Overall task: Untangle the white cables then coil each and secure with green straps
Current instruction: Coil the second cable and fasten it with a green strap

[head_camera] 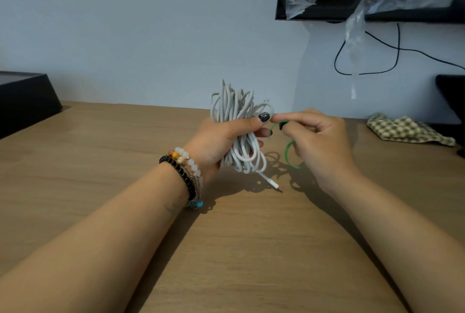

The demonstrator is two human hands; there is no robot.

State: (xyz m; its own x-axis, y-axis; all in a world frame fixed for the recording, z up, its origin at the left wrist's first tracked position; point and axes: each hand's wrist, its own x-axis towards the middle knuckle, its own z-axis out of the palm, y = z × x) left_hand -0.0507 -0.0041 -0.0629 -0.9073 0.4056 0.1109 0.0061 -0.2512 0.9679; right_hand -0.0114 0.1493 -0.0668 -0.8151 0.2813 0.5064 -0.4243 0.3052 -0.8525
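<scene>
1 white cable bundle [239, 134] in loose uneven loops gripped by left hand [221, 141], right hand [317, 141] pinching green strap [286, 151]

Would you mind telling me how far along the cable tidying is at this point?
Done: the white cable is already coiled into a bundle, its plug hanging free below. In hand: the left hand grips the bundle while the right hand pinches a green strap beside it. Left: the strap is not yet round the coil. No other cables or straps show here.
</scene>
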